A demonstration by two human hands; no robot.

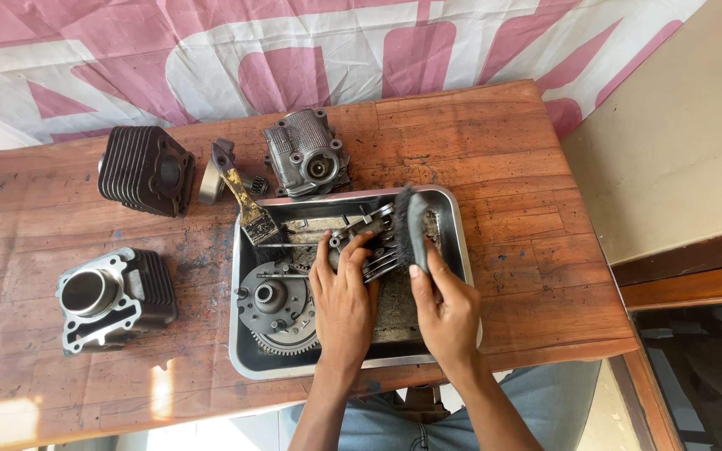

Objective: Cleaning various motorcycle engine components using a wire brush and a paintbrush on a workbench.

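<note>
L hand [343,301] clamped on a finned metal engine part [367,247], fingers wrapped over its near edge, holding it tilted inside the steel tray [461,242]. R hand [446,311] clenched round handle of a dark-bristle brush [409,225]; index finger laid up along the handle. Brush sits just right of the L grip, bristles touching the part's right end. Brush long axis runs away from the body, near-to-far; part's long axis runs roughly across, L-R, w/ fins facing up toward cam. So part lies just left of and slightly beyond the R grip; R hand nearer the bristle contact, L hand nearer the part body. Left of the L grip, in same tray: round clutch/gear assy [273,307]. Beyond L grip: paintbrush [248,205] leaning over tray rim. Further off on wooden table [503,142]: cylinder head [305,154], two finned cylinder blocks [145,169] [113,294], well apart from both hands
</note>
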